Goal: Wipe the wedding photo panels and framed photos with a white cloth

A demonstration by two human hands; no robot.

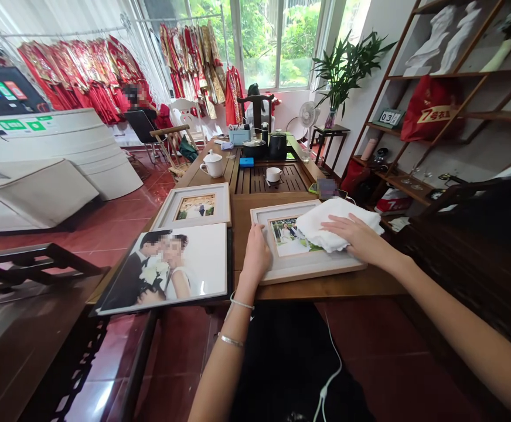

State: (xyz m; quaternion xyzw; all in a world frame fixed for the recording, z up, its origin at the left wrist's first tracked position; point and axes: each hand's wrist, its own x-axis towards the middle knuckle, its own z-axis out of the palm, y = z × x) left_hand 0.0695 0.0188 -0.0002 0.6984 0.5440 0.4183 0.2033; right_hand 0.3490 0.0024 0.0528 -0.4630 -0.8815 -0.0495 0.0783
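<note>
A light wooden picture frame (282, 271) with a wedding photo lies on the wooden table (326, 287) in front of me. My left hand (255, 255) grips the frame's left edge, fingers curled round it. My right hand (358, 237) lies flat with spread fingers on a folded white cloth (326, 220), which rests on the glass at the frame's upper right.
A second framed photo (194, 205) and a large wedding print (167, 269) lie to the left. Behind are a slatted tea tray (255, 179), white teapot (213, 164), cup (273, 174), black kettle (277, 143). Shelves stand right, a dark bench (31, 281) left, a person (135, 99) by the red garments.
</note>
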